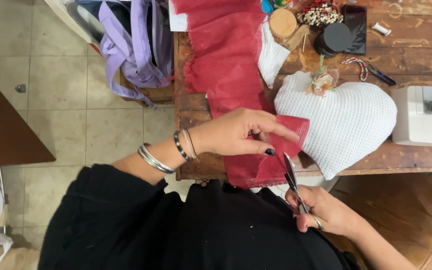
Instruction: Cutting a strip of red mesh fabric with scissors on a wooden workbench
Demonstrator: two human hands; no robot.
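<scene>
A long strip of red mesh fabric [228,65] runs down the wooden table [416,60] and hangs over its near edge. My left hand [241,132] pinches a folded part of this fabric near the table's edge. My right hand [326,210] holds metal scissors [292,177], blades pointing up at the fabric just below my left fingers. A white padded heart [346,122] with a small dried flower [323,82] lies right beside the fold.
A white sewing machine [423,115] stands at the right edge. A round black lid [336,37], a cork disc [282,22], a dark phone [355,22] and small tools lie at the back. A purple backpack [136,45] rests left of the table.
</scene>
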